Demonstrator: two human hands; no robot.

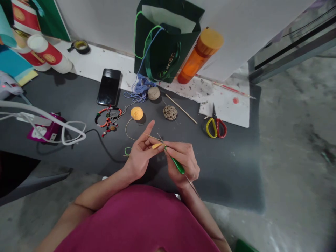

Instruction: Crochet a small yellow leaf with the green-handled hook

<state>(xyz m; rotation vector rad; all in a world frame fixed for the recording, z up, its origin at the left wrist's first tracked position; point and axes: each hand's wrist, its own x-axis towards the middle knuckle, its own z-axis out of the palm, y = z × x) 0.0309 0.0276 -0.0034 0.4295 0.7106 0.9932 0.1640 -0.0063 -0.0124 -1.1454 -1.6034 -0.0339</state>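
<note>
My left hand [140, 154] pinches a small yellow crochet piece [156, 145] between thumb and fingers, index finger raised. My right hand [182, 159] is closed round a green-handled crochet hook [176, 164], its tip at the yellow piece. A thin yellow strand runs from the piece up to a yellow yarn ball [137, 113] on the dark grey mat [231, 164]. Both hands hover just above the mat's near part, close to my body.
On the mat lie a black phone [109, 86], a bead bracelet [108, 118], a beige yarn ball [153, 93], a woven beige rosette [170, 112], a thin wooden stick [181, 108], and scissors [215, 125]. A green bag [165, 42] and orange bottle [201, 54] stand behind. White cables [52, 122] cross the left.
</note>
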